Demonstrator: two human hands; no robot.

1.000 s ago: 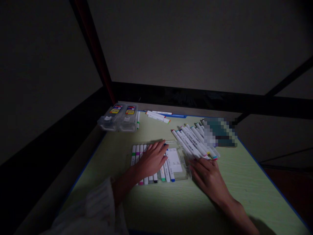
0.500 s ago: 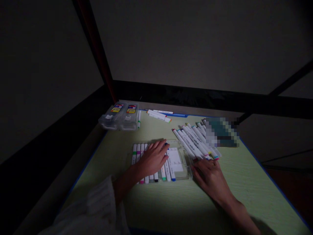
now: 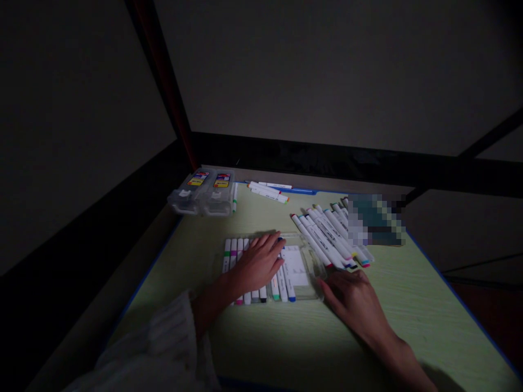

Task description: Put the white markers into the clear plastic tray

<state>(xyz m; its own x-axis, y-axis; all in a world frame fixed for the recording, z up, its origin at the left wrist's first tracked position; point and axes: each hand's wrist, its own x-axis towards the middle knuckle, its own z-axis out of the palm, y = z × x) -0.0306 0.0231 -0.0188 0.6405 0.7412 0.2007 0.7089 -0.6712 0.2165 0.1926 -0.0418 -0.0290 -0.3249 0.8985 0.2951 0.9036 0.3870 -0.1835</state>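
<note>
On the green tabletop (image 3: 412, 310), hands apart, I'd press only lightly with the left hand (image 3: 260, 262) spread over the marker row (image 3: 289, 280) in the clear case (image 3: 307, 293) — while the right hand (image 3: 353, 299) curls beside the loose markers (image 3: 329, 234), gripping what, if anything, I can't tell.

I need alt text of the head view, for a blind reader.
A person's left hand lies over a row of markers in a clear case, while the right hand is beside the case, near a pile of loose markers. Two plastic boxes lie at the far left of the table.
</note>
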